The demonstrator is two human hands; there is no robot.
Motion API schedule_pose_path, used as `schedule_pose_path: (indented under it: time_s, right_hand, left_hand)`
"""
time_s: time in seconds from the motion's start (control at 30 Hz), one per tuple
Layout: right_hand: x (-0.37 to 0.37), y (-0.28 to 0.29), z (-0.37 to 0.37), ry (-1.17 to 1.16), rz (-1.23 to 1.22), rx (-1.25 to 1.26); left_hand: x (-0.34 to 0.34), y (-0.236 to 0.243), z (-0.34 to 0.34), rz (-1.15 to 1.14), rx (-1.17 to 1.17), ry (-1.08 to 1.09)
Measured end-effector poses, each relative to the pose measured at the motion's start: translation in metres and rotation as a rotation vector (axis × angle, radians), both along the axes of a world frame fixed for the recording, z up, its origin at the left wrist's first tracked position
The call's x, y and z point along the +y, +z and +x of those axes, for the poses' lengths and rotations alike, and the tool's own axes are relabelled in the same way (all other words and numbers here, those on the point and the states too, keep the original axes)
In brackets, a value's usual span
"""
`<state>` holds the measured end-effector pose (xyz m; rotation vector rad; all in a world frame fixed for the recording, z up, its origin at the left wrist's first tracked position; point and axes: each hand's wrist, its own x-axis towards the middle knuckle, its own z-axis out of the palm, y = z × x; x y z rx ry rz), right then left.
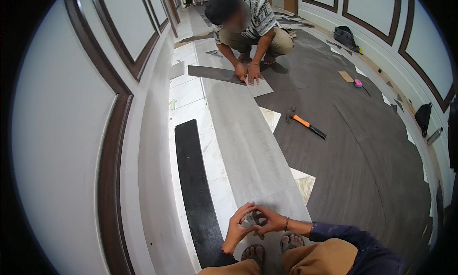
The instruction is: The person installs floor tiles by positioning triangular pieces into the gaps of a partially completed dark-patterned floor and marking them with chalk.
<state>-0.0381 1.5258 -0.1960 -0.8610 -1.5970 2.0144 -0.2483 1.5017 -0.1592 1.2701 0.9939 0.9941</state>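
Note:
My left hand (238, 228) and my right hand (271, 221) meet in front of my feet, fingers curled and fingertips touching. Between them shows a small greyish thing, too hidden to name. Beneath them runs a strip of light grey floor planks (250, 146). To the left, a black plank (192, 167) lies on white tiles (183, 91). A claw hammer (309, 127) with an orange and black handle rests on the dark floor planks (334, 160), out of my reach.
Ahead, a squatting person (253, 27) presses both hands on a light grey piece (261, 88) beside a dark plank (212, 73). A pink tape measure (358, 83) lies at right. Bags (344, 37) and a bottle (434, 136) stand along the right wall. A panelled wall (62, 132) rises at left.

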Motion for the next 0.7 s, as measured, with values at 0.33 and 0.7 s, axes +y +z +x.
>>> schedule_pose_path:
  time_s: [0.33,0.7]
  right_hand:
    - [-0.008,-0.007,-0.009,-0.019,-0.047,-0.212]
    - [-0.028,0.008,-0.033,-0.028,0.647,-0.678]
  left_hand:
    - [-0.036,-0.039,0.029,-0.248,-0.334,0.313]
    - [-0.021,-0.045,0.046,-0.095,0.215,0.843]
